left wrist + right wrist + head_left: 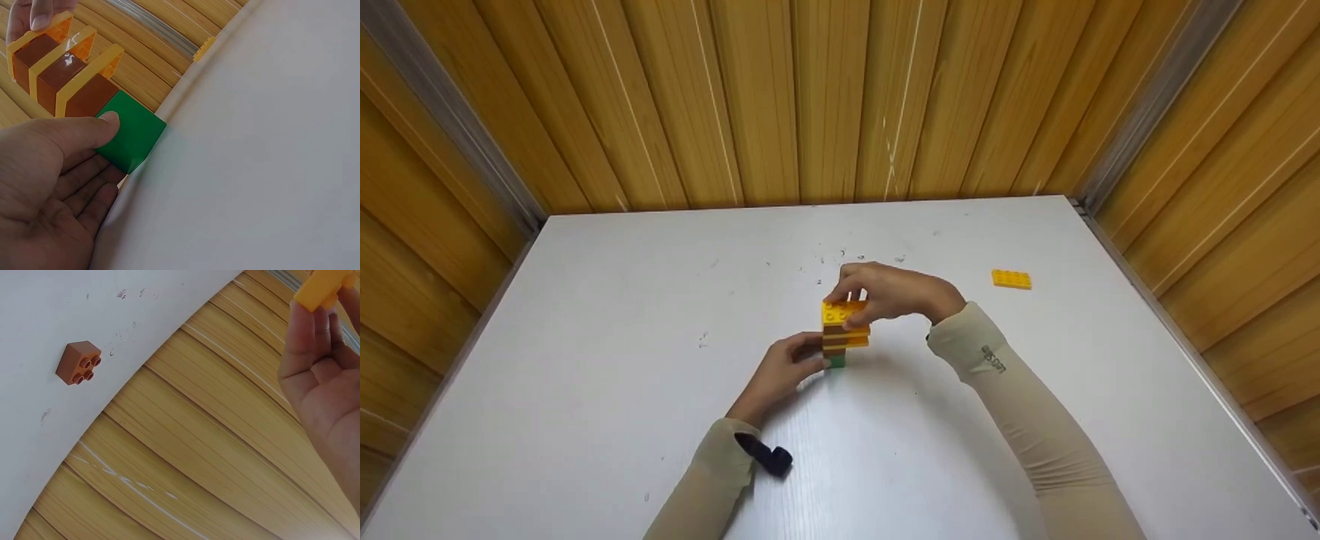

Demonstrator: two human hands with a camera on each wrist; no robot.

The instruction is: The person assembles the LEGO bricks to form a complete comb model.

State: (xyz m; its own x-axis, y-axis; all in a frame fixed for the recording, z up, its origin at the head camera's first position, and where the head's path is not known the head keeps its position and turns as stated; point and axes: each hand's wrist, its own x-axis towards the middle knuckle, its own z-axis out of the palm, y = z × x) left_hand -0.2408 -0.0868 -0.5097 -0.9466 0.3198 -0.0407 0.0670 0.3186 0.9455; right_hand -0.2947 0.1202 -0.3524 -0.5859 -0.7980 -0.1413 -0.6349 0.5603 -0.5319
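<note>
A tower of toy building bricks (84, 84) stands on the table in front of me. At its foot is a green brick (135, 126); brown bricks (93, 95) and thin yellow plates alternate above it, the plates jutting out to one side. My left hand (784, 367) holds the tower low down, thumb on the green brick and fingers behind it. At the top, my right hand (889, 289) pinches the uppermost yellow plate (832, 313) by its edges, thumb nearest me. The right wrist view catches only this plate's end (318, 289) between the fingers.
A loose yellow plate (1011, 279) lies on the white table (585, 360), off to the right. In the right wrist view a brown brick (79, 363) with studs rests on the table. Wood-patterned walls (825, 105) close off the back and sides.
</note>
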